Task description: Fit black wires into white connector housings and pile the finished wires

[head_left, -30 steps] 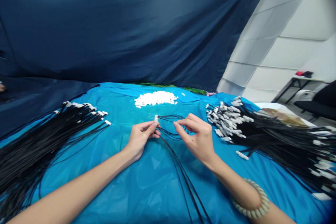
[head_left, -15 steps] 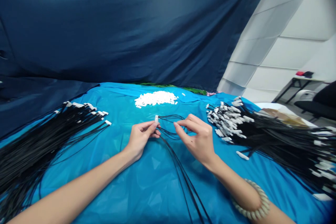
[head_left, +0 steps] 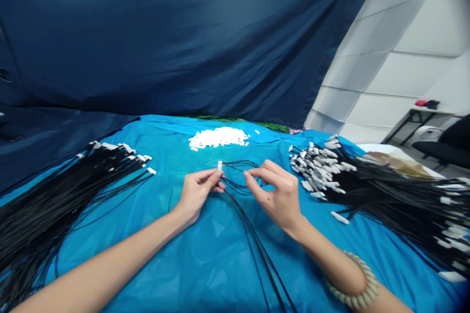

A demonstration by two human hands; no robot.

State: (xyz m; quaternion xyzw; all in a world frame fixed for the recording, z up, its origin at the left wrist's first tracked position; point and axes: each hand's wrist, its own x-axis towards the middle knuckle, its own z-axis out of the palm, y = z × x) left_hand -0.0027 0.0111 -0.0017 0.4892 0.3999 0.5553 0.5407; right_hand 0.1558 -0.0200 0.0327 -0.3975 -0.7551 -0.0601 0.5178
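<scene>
Left grip (head_left: 196, 193) closed: thumb and forefinger pinch a small white connector (head_left: 219, 166), held upright, at the end of a few thin black wires (head_left: 238, 188). The wires loop loosely between the hands, then trail down toward the body across the blue plastic sheet (head_left: 205, 259) covering the desk.

Right grip (head_left: 277, 193) half-curled, fingertips at the wire loops. Cannot tell whether it pinches a wire or only touches. Beaded bracelet (head_left: 354, 281) on that wrist.

Straight ahead, beyond the hands: heap of loose white connectors (head_left: 218, 138). Left of the hands: large bundle of black wires (head_left: 62, 200), white ends pointing toward the middle. Right of the hands: second bundle (head_left: 396, 205), its connector ends crowded together near the right hand. One white connector (head_left: 340, 217) lies just below that cluster.

Behind the desk hangs a dark blue curtain (head_left: 165, 39). Far right: white panelled wall (head_left: 404, 58), black chair (head_left: 444, 149).
</scene>
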